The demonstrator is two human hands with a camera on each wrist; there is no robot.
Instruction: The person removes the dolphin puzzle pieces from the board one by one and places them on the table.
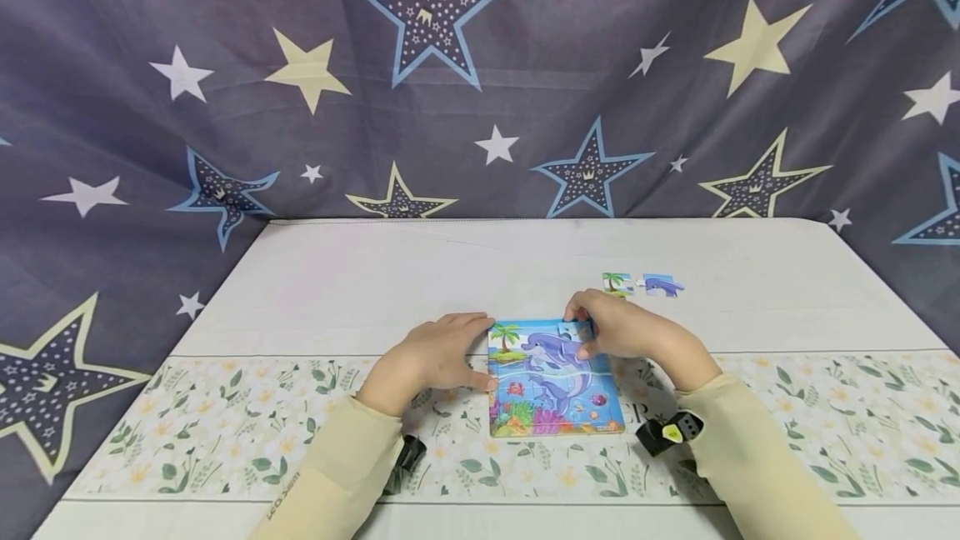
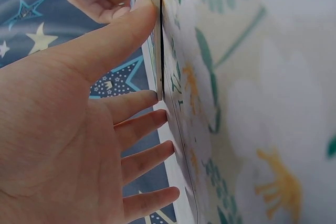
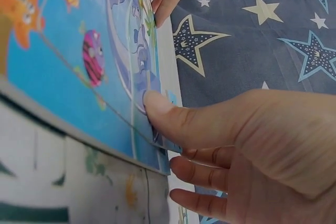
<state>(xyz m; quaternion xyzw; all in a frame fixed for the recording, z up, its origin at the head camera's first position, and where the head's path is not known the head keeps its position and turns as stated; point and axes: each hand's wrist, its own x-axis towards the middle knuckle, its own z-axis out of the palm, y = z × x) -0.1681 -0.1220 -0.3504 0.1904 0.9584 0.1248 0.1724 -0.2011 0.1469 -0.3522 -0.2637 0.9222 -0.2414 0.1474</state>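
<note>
A dolphin jigsaw puzzle (image 1: 551,390) lies on the table in a flat square tray. At its left edge is my left hand (image 1: 442,355), fingers spread and fairly straight, with the thumb (image 2: 137,22) touching the rim and the index fingertip by the far left corner. My right hand (image 1: 626,327) pinches a puzzle piece (image 1: 573,330) at the puzzle's far right corner. In the right wrist view the thumb (image 3: 163,109) presses on the piece's face, and the piece sits slightly raised. The fingers partly hide it.
Two loose puzzle pieces lie beyond the right hand: one with a palm tree (image 1: 617,282) and one with a dolphin (image 1: 662,285). A floral strip (image 1: 300,432) crosses the white tabletop (image 1: 375,273). Behind the table hangs a dark star-patterned curtain (image 1: 465,123).
</note>
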